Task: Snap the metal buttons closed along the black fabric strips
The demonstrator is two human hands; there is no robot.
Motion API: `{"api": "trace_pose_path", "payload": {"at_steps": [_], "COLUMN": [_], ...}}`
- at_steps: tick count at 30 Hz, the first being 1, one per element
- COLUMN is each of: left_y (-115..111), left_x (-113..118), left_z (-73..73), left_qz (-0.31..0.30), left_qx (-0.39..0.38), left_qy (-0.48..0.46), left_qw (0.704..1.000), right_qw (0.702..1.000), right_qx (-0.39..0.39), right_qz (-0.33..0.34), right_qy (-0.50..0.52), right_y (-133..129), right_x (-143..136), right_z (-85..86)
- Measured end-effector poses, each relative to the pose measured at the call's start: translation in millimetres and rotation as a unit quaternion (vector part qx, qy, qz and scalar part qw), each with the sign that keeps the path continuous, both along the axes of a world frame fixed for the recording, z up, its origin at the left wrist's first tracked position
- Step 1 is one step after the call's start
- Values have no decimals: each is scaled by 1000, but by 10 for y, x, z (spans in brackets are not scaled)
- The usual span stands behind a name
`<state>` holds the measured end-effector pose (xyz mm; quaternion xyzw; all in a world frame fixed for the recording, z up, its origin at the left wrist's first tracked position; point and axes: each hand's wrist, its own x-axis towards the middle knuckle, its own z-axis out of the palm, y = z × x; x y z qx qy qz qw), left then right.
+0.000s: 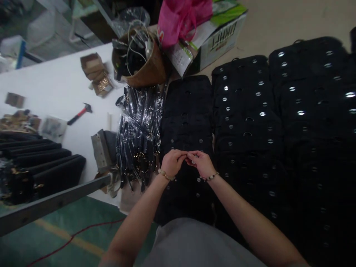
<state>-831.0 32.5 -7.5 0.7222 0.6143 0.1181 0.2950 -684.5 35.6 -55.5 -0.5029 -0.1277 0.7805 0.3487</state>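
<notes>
My left hand [172, 162] and my right hand [203, 164] meet at the fingertips above a stack of black fabric bags [185, 131]. Both are closed in a pinch, thumbs against fingers. A tiny shiny spot shows at the right fingers, but what the hands hold is too small to make out. Round silver metal fittings [198, 180] dot the bags around and under my wrists. Left of my left hand lies a pile of black straps [139, 126] in clear plastic, with gold-coloured clips at its near end.
More rows of black bags [246, 96] spread to the right. A hammer [80, 114], a small box of brass-coloured parts [102, 84] and a grey metal block [100, 152] lie on the white table [63, 74]. Behind the straps stand a brown bin [151, 68] and a pink bag [180, 22].
</notes>
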Motion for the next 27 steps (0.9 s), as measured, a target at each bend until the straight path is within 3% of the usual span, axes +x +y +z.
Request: {"api": "trace_pose_path", "payload": {"at_steps": [6,8,12,14,19,23,27], "left_y": [413,525,758,857,975,1026,1088], "left_x": [22,-49,-344,-475,-550,-502,-477], "left_z": [-30,-101,-363,-505,-688,-622,-522], "left_qz": [-6,54,238,269,266,235,169], "left_qx": [-13,-16,-17,-34,-58,-70,-61], "left_qy": [33,7,-5,13,39,74,119], "left_qw": [999,998,971,962,961,967,976], "right_qw": [999,998,996,994,995,994,993], "right_qx": [-18,-20,10,22,44,66,73], "right_qz": [-37,-53,-93,-111,-63,-45,-37], "right_qy": [8,4,0,-8,-64,-73,-81], "right_y": [258,364,682,860,1104,1083,1062], "right_x": [-39,8,252,413,652,662,655], "right_z": [-38,-14,-9,-58,-271,-374,-366]}}
